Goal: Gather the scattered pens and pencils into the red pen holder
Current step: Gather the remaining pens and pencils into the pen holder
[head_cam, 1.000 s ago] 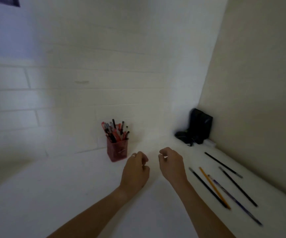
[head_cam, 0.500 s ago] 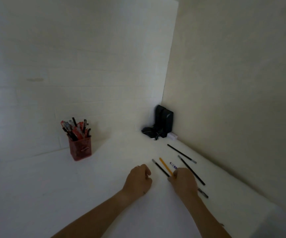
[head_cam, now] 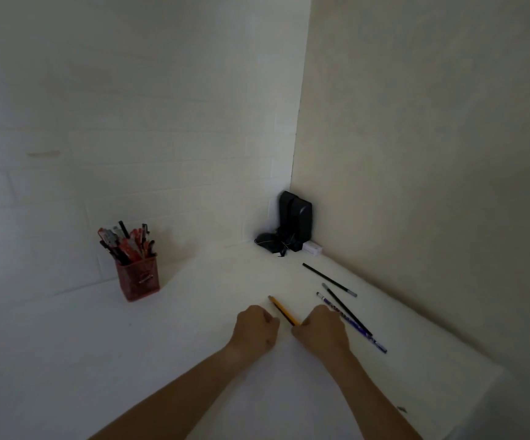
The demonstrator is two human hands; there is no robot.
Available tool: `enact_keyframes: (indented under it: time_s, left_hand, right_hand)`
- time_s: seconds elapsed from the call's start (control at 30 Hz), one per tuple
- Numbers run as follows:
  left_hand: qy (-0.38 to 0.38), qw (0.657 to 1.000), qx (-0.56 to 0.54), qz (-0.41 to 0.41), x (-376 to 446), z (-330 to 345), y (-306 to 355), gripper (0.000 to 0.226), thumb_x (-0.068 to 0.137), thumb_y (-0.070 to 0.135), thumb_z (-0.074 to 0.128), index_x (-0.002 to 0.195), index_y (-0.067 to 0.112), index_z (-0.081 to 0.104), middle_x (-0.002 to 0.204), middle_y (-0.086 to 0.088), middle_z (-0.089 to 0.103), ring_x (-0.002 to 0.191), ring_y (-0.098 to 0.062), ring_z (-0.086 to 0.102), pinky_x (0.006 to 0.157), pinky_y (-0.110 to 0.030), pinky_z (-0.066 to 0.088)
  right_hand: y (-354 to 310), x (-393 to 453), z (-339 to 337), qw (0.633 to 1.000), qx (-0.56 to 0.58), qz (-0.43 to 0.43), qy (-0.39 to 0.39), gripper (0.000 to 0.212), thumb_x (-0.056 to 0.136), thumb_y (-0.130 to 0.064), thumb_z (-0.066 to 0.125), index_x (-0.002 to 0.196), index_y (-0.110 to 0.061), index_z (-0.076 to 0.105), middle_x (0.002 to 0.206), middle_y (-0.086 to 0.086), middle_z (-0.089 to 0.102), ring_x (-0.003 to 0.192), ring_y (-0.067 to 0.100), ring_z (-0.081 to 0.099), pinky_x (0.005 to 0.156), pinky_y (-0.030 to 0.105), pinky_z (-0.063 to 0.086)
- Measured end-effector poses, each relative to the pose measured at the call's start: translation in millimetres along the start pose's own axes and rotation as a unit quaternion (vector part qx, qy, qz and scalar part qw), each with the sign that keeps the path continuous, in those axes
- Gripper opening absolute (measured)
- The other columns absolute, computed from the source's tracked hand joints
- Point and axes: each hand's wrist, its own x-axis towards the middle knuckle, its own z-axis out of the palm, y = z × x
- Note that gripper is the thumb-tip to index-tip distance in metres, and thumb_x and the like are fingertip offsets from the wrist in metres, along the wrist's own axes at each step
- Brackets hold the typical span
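The yellow pencil (head_cam: pixel 284 313) and a black one beside it are pinched in the right hand (head_cam: pixel 320 333), tips slanting up-left past the curled, empty left hand (head_cam: pixel 255 328). Just right of the right hand lie a blue pen (head_cam: pixel 352 325) and two black pencils (head_cam: pixel 328 279). The red pen holder (head_cam: pixel 138 281) stands well left, full.

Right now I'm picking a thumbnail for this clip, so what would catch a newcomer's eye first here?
Probably the red pen holder, crammed with pens, standing alone by the left wall on the pale table. Next, the two hands at centre: the right hand grips a yellow pencil, while the left hand is curled beside it. Three dark pens and pencils lie loose on the right.
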Motion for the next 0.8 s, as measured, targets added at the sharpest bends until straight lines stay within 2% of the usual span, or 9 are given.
enact_keyframes:
  time_s: [0.1, 0.17, 0.23, 0.3, 0.37, 0.47, 0.6, 0.73, 0.8]
  left_hand:
    - [-0.028, 0.985, -0.157, -0.058, 4.3, 4.1, 10.0, 0.042, 0.097, 0.032, 0.058, 0.079, -0.002, 0.076, 0.081, -0.017, 0.077, 0.067, -0.024, 0.071, 0.07, -0.031, 0.059]
    - [-0.044, 0.952, -0.289, -0.089, 3.1, 4.2, 17.5, 0.035, 0.096, 0.022, 0.064, 0.093, -0.011, 0.073, 0.086, -0.021, 0.074, 0.061, -0.021, 0.068, 0.053, -0.024, 0.057]
    - [-0.043, 0.931, -0.35, -0.092, 3.7, 5.4, 20.1, 0.032, 0.093, 0.013, 0.067, 0.101, -0.018, 0.069, 0.089, -0.023, 0.07, 0.06, -0.02, 0.068, 0.048, -0.018, 0.053]
    - [-0.047, 0.924, -0.368, -0.091, 3.8, 7.5, 21.2, 0.032, 0.091, 0.01, 0.069, 0.103, -0.019, 0.067, 0.087, -0.022, 0.07, 0.058, -0.018, 0.068, 0.048, -0.017, 0.052]
    - [-0.04, 0.925, -0.367, -0.088, 5.2, 9.2, 23.0, 0.032, 0.09, 0.01, 0.071, 0.103, -0.019, 0.067, 0.087, -0.022, 0.071, 0.053, -0.015, 0.069, 0.047, -0.016, 0.051]
    - [-0.043, 0.921, -0.376, -0.09, 10.2, 10.1, 21.9, 0.033, 0.088, 0.011, 0.074, 0.103, -0.017, 0.068, 0.094, -0.026, 0.072, 0.06, -0.019, 0.069, 0.049, -0.018, 0.053]
    - [-0.082, 0.918, -0.378, -0.091, 11.1, 11.7, 17.0, 0.03, 0.087, 0.011, 0.074, 0.102, -0.015, 0.07, 0.097, -0.025, 0.073, 0.073, -0.026, 0.071, 0.057, -0.024, 0.059]
    - [-0.106, 0.908, -0.393, -0.099, 12.2, 15.7, 12.6, 0.021, 0.088, 0.009, 0.073, 0.094, -0.01, 0.069, 0.095, -0.026, 0.07, 0.084, -0.035, 0.071, 0.075, -0.041, 0.064]
    - [-0.111, 0.909, -0.39, -0.101, 12.7, 14.9, 12.2, 0.018, 0.088, 0.008, 0.073, 0.093, -0.008, 0.068, 0.096, -0.027, 0.07, 0.082, -0.036, 0.072, 0.07, -0.039, 0.064]
  right_hand:
    - [-4.1, -8.4, -10.3, 0.994, 0.103, -0.026, -0.022, 0.035, 0.075, -0.023, 0.074, 0.048, -0.013, 0.055, 0.036, -0.007, 0.041, 0.035, 0.008, 0.041, 0.039, 0.017, 0.031]
    - [-4.3, -13.1, -16.3, 0.989, 0.134, -0.05, -0.048, 0.031, 0.078, -0.021, 0.072, 0.05, -0.009, 0.062, 0.041, 0.0, 0.045, 0.034, 0.009, 0.041, 0.039, 0.018, 0.031]
    - [-0.6, -13.5, -21.4, 0.984, 0.149, -0.071, -0.069, 0.035, 0.08, -0.02, 0.07, 0.048, -0.015, 0.055, 0.047, 0.003, 0.043, 0.039, 0.01, 0.039, 0.044, 0.021, 0.029]
    - [3.8, -11.9, -26.9, 0.981, 0.151, -0.079, -0.091, 0.041, 0.083, -0.023, 0.072, 0.048, -0.017, 0.05, 0.049, 0.001, 0.041, 0.042, 0.009, 0.038, 0.047, 0.022, 0.027]
    - [7.1, -9.2, -34.1, 0.983, 0.139, -0.079, -0.089, 0.039, 0.088, -0.034, 0.07, 0.058, -0.01, 0.061, 0.055, 0.001, 0.054, 0.049, 0.011, 0.049, 0.048, 0.02, 0.035]
    - [21.2, 3.3, -44.9, 0.996, 0.058, -0.058, 0.033, 0.026, 0.091, -0.033, 0.066, 0.076, -0.012, 0.067, 0.072, -0.005, 0.065, 0.067, 0.01, 0.061, 0.053, 0.007, 0.037]
    - [46.0, 16.7, -51.0, 0.98, -0.106, -0.014, 0.167, 0.023, 0.092, -0.033, 0.064, 0.098, -0.012, 0.071, 0.1, 0.007, 0.071, 0.093, 0.022, 0.065, 0.072, 0.028, 0.052]
    - [54.0, 16.7, -46.4, 0.97, -0.185, 0.022, 0.153, 0.03, 0.092, -0.041, 0.062, 0.102, -0.015, 0.072, 0.104, 0.004, 0.07, 0.1, 0.021, 0.065, 0.08, 0.03, 0.055]
    - [52.2, 16.5, -43.7, 0.972, -0.182, 0.025, 0.147, 0.024, 0.092, -0.036, 0.063, 0.101, -0.016, 0.073, 0.101, 0.002, 0.071, 0.097, 0.018, 0.067, 0.08, 0.028, 0.056]
